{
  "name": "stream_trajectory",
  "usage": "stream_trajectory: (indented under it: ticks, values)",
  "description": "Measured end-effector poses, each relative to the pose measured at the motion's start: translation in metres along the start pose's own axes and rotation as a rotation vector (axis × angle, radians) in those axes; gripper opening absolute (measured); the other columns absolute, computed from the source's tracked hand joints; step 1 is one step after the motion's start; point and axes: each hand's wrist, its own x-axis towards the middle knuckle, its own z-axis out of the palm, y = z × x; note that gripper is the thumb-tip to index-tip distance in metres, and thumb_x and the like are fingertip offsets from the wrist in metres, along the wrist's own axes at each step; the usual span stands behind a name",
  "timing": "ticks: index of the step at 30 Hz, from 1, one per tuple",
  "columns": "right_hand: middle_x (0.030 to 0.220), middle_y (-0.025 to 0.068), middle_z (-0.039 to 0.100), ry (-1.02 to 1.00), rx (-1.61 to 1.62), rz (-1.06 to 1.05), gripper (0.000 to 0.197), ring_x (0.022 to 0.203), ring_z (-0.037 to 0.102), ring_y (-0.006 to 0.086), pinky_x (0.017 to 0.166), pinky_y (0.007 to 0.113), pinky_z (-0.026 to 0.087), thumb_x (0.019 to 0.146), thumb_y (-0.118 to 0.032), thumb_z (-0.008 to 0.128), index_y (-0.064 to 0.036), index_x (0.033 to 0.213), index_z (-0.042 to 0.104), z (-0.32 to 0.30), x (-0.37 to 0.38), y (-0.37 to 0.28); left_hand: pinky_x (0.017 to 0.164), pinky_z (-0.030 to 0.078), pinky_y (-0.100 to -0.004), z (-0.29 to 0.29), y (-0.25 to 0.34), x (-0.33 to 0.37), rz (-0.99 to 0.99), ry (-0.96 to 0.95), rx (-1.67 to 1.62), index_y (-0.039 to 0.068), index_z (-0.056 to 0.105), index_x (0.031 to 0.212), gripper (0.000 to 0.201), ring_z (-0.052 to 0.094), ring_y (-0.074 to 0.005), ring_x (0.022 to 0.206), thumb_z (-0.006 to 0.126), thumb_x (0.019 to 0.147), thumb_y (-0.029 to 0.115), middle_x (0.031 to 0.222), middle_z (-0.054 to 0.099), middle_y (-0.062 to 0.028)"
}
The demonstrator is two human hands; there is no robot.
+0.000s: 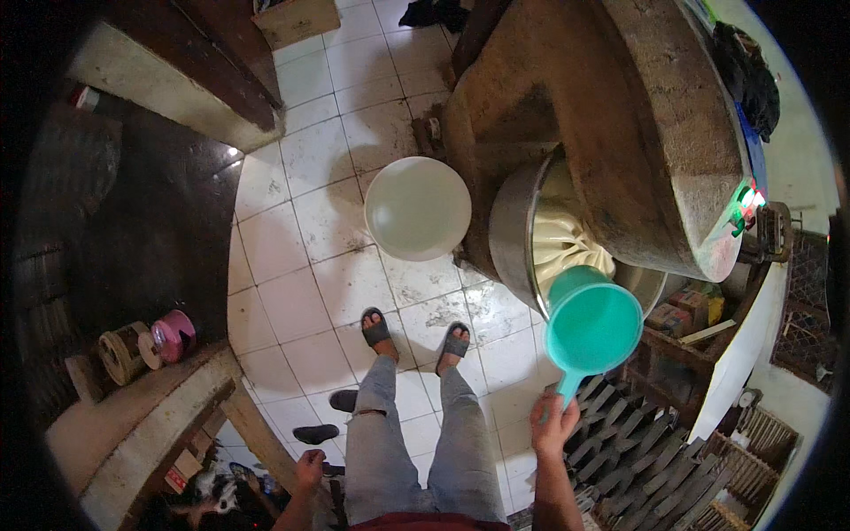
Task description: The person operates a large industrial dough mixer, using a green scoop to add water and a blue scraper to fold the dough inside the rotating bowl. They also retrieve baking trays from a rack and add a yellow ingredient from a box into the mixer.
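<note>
My right hand [555, 425] grips the handle of a turquoise plastic water dipper [595, 327], which is held out over the rim of a large metal mixing bowl [515, 226]. Thick, pale, cream-coloured dough or batter [567, 239] lies in that bowl in folds, partly hidden by the dipper. The dipper's inside looks plain turquoise; whether it has liquid in it I cannot tell. Low at my left side hangs my left hand [310, 466], its fingers curled with nothing visible in them. A round white tub [418, 210] of cloudy pale liquid stands on the floor left of the bowl.
A bulky, worn mixer body [664, 133] overhangs the bowl. Dark slatted racks [637, 451] stand at my right. Spools and a pink container [173, 336] sit on a ledge [150, 398] at left. Loose slippers [316, 434] lie on the white tiles near my feet.
</note>
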Motion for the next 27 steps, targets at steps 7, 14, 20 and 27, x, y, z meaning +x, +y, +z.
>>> stream_trajectory:
  ticks: [7, 14, 20, 27]
  values:
    - [0.065, -0.0036, 0.052, -0.125, -0.116, 0.209, 0.031, 0.056, 0.044, 0.0047, 0.048, 0.025, 0.035, 0.101, -0.031, 0.057, -0.0028, 0.087, 0.06, 0.195, 0.065, 0.119, 0.061, 0.054, -0.0346, -0.044, -0.043, 0.019, -0.026, 0.02, -0.176, -0.001, 0.06, 0.109, 0.027, 0.066, -0.021, 0.071, 0.066, 0.095, 0.021, 0.091, 0.065, -0.0114]
    - [0.073, 0.0122, 0.066, -0.128, -0.343, -0.071, 0.035, 0.064, 0.064, 0.0222, 0.061, 0.037, 0.049, 0.099, -0.032, 0.058, 0.0021, 0.101, 0.063, 0.319, 0.211, 0.253, 0.062, 0.056, -0.0375, -0.107, -0.133, 0.064, -0.026, -0.112, -0.204, 0.001, 0.057, 0.116, 0.034, 0.067, -0.0229, 0.085, 0.064, 0.098, 0.028, 0.097, 0.065, -0.012]
    - [0.09, 0.02, 0.071, -0.177, -0.595, -0.04, 0.035, 0.081, 0.07, 0.0378, 0.075, 0.045, 0.054, 0.094, -0.025, 0.059, -0.0013, 0.119, 0.061, 0.274, 0.198, 0.308, 0.063, 0.056, -0.0372, -0.048, -0.082, 0.042, -0.18, 0.01, 0.007, 0.0, 0.057, 0.116, 0.034, 0.067, -0.0228, 0.085, 0.065, 0.097, 0.027, 0.097, 0.066, -0.012]
    - [0.096, 0.0145, 0.071, -0.42, -0.576, 0.096, 0.036, 0.083, 0.07, 0.0219, 0.075, 0.036, 0.055, 0.09, -0.028, 0.066, -0.0023, 0.116, 0.065, 0.057, 0.1, 0.337, 0.064, 0.056, -0.0368, 0.033, -0.03, -0.006, -0.004, 0.03, 0.085, -0.001, 0.057, 0.115, 0.034, 0.067, -0.0226, 0.085, 0.065, 0.097, 0.026, 0.098, 0.066, -0.0121]
